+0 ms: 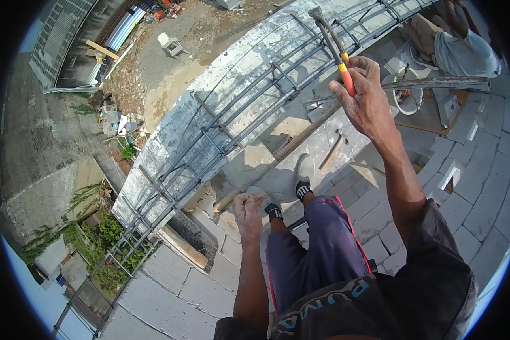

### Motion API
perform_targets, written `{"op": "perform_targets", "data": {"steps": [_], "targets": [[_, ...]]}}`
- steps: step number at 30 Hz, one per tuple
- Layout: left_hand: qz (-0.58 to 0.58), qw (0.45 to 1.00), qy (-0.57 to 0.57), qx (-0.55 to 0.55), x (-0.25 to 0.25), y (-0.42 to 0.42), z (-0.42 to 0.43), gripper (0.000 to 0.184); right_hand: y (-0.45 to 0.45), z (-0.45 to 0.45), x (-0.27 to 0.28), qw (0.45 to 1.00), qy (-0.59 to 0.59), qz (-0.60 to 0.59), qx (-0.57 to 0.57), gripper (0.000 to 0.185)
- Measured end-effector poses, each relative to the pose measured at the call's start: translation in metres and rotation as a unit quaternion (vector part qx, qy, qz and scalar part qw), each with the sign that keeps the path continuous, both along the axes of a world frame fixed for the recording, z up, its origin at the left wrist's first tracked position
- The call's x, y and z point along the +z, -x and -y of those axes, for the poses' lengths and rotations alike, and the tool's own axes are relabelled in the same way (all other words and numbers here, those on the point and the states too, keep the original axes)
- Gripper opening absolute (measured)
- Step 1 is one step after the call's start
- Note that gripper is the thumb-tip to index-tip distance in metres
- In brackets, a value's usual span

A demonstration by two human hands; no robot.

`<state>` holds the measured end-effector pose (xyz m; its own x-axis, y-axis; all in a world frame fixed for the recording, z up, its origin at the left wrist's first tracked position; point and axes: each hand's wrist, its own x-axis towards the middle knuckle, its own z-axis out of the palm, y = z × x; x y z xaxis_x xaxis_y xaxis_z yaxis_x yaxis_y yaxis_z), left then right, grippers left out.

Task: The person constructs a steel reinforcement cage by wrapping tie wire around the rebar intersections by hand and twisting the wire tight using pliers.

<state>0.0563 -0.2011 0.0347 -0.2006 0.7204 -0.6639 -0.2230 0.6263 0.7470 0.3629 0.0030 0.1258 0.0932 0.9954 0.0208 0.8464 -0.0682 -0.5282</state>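
My right hand is raised at the upper right, closed around the orange-and-yellow handles of a pair of pincers. The metal jaws point up and away, above a long cage of steel rebar. Lower and nearer my body, my left hand is closed in a pinch. From its fingertips runs what looks like a thin bit of wire, faint against the floor. The rebar cage lies along a pale curved concrete ledge, apart from both hands.
A hammer lies on the slab beyond my feet. At the upper right another person crouches near a bucket and a plank. Pale block walls stand around me. Past the ledge, the ground drops far below, with a white chair.
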Motion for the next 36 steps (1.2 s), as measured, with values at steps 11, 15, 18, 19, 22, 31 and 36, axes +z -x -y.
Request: {"op": "perform_targets", "data": {"steps": [11,15,18,19,22,31,36], "targets": [[0.128,0.979,0.022,0.159,-0.006,-0.024,0.01,0.013,-0.005,-0.031,0.02,0.992,0.079,0.097,0.03,0.043],[0.211,0.954,-0.021,0.21,-0.005,-0.031,-0.011,0.017,-0.011,-0.032,0.022,0.991,0.072,0.094,0.057,0.044],[0.245,0.941,-0.036,0.229,-0.002,-0.03,-0.028,0.018,-0.015,-0.025,0.022,0.993,-0.022,0.091,0.065,0.038],[0.231,0.947,-0.041,0.218,0.001,-0.029,-0.034,0.018,-0.012,-0.021,0.029,0.994,-0.057,0.055,0.081,0.036],[0.199,0.961,-0.045,0.188,0.007,-0.028,-0.045,0.018,0.01,0.007,0.064,0.975,-0.073,-0.13,0.166,0.03],[0.217,0.96,-0.012,0.174,0.017,-0.033,-0.054,0.013,0.078,0.073,-0.057,0.912,0.126,-0.084,0.382,0.033],[0.197,0.959,-0.01,0.203,0.001,-0.042,-0.05,0.013,0.079,0.091,-0.079,0.889,0.251,-0.126,0.362,0.027]]}}
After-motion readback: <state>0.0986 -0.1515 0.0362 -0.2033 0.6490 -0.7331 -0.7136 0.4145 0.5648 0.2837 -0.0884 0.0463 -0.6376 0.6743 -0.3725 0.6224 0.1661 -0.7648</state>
